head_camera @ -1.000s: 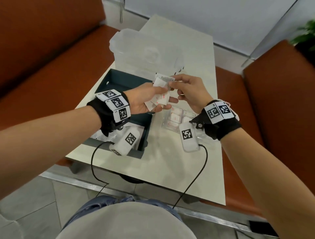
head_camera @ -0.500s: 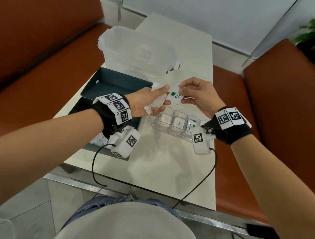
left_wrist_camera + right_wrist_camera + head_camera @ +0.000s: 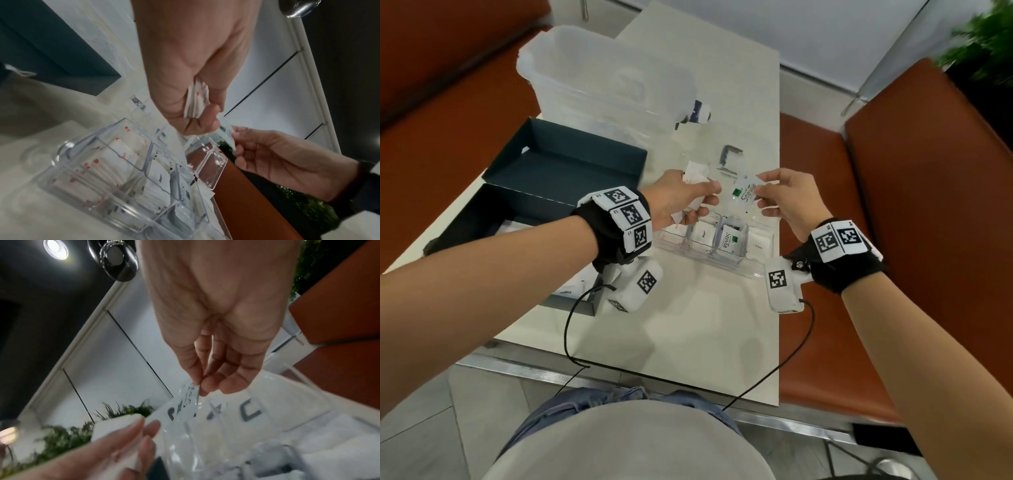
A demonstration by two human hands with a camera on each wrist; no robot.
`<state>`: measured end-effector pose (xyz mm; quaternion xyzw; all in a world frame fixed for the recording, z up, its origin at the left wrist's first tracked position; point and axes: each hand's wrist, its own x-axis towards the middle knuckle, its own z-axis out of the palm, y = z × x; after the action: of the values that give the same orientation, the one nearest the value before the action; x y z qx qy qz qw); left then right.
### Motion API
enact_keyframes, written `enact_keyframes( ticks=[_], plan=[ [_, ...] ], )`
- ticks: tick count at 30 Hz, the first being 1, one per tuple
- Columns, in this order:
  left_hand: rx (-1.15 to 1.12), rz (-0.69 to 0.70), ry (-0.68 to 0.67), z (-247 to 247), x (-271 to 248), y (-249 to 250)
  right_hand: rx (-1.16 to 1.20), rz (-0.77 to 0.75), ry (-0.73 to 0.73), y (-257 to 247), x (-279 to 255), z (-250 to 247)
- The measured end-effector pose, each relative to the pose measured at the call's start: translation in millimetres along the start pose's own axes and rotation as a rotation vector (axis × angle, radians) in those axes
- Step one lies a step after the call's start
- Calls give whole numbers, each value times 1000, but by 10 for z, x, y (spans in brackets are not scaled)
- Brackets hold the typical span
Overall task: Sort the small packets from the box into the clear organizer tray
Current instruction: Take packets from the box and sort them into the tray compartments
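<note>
Box (image 3: 566, 164): lay left of the left hand, dark blue and open; a few white packets showed in its near part beneath the left wrist, so some sorting remained.
Left hand (image 3: 681, 202): fingers curled round a small bunch of white packets (image 3: 693, 176) with red marks, held above the tray's left end.
Stevia packet (image 3: 743, 194): hung between the two hands, white with a green square and dark lettering; the left fingertips seemed to touch its left end, though the blurred wrist views left that unsure.
Right hand (image 3: 787, 202): thumb and forefinger pinched the packet's right edge, the other fingers loosely bent.
Organizer tray (image 3: 753, 267): sat just below both hands, clear plastic with dividers and a raised lid.
Progress: well under way; compartments already held standing packets, red-marked at the left, a Stevia one further right.
</note>
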<state>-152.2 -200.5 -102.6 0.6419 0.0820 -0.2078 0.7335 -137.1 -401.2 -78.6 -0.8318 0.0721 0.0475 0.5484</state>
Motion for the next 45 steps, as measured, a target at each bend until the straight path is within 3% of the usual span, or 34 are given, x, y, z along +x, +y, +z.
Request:
enact_keyframes(
  ticks=[4, 10, 17, 22, 27, 30, 34, 37, 41, 45],
  plan=[
    [-19, -8, 40, 8, 35, -38, -283, 63, -16, 292, 30, 3],
    [-24, -19, 56, -43, 47, -60, -386, 79, -12, 493, 27, 185],
    [-49, -21, 69, -95, 33, -83, -653, -43, 41, 528, 5, 342],
    [-130, -59, 55, -132, 0, -73, -817, -198, -123, 515, -55, 431],
    [-300, -165, 6, -190, -60, -29, -927, -101, -197, 487, -88, 438],
    [-379, -202, -16, -208, -81, 10, -879, -109, -137, 394, -87, 409],
    [-494, -248, -26, -198, -63, 76, -591, -302, 48, 89, -132, 498],
    [-536, -267, -89, -215, -42, 95, -443, -384, 73, -139, -211, 725],
    [-499, -228, -199, -249, -63, 106, -476, -301, -46, -227, -178, 903],
    [-536, -242, -253, -352, -98, 95, -331, -206, 10, -195, -98, 857]
  ],
)
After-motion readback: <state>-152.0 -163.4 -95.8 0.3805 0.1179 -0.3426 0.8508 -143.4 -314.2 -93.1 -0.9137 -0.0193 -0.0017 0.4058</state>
